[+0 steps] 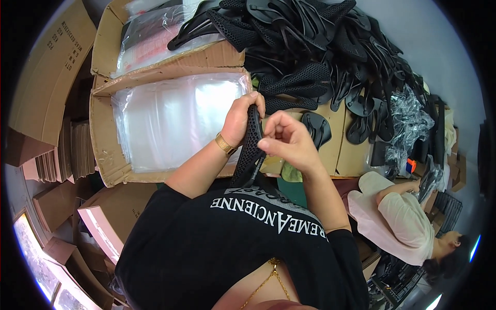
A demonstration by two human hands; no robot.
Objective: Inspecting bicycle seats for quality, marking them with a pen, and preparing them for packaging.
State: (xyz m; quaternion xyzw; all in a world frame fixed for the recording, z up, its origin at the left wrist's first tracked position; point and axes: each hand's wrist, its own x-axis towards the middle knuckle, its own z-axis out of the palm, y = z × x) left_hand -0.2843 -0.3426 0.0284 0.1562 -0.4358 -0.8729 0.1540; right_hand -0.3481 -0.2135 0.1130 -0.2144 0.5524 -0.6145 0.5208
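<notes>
I hold a black perforated bicycle saddle (250, 155) on edge in front of my chest. My left hand (239, 116) grips its upper end, with a gold watch on that wrist. My right hand (285, 138) pinches the saddle's right edge with thumb and fingertips near its middle. The lower end of the saddle rests against my black shirt.
An open cardboard box of clear plastic bags (173, 119) lies to the left. A big heap of black saddles (320, 57) covers the table ahead. Flat cardboard (46, 72) and folded cartons stand at left. Another person in a pale shirt (398, 217) works at right.
</notes>
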